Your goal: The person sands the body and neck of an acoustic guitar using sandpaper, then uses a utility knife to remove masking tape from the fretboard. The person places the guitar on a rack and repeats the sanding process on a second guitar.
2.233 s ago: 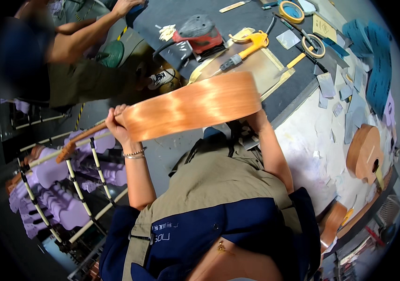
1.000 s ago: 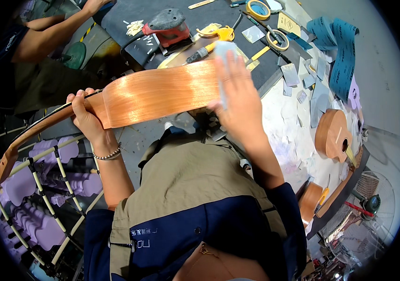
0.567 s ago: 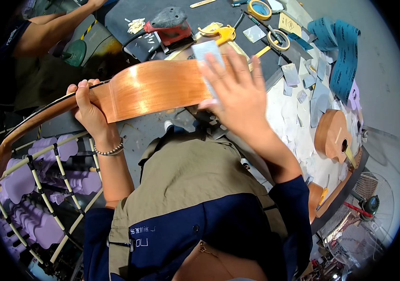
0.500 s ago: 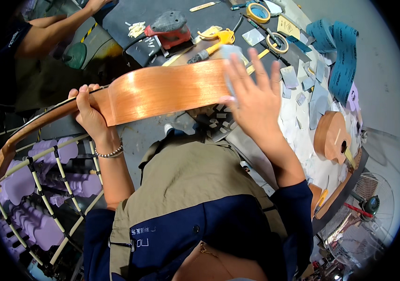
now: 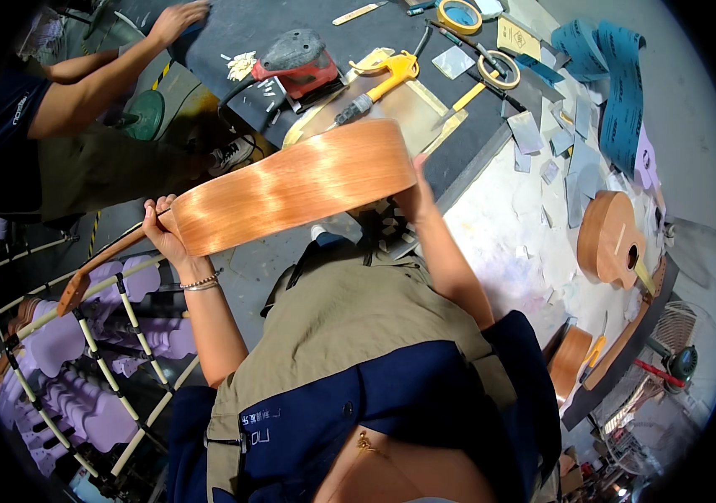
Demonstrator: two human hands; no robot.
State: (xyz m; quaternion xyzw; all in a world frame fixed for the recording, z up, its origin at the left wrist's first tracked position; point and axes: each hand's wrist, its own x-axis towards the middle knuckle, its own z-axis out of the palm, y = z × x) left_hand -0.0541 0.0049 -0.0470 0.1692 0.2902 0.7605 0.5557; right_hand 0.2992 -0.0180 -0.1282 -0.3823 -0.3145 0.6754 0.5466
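Head view, rack (image 5: 142, 334): headstock (image 5: 73, 293) overlaps it.
Left hand (image 5: 165, 228): closed round neck (image 5: 127, 241).
Guitar (image 5: 291, 184): midair, side up, floor (image 5: 243, 283) showing below.
Right hand (image 5: 413, 198): at body's end, partly hidden; cannot tell grip.
Bench (image 5: 475, 155): edge near right hand.

Brightly lit centre, pale glare on wooden instrument (image 5: 295, 189), dim left edge, fisheye bending, black corners

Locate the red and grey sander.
In the head view, the sander sits on the dark tabletop, upper left of centre, just left of the yellow tool and beyond the held wooden instrument.
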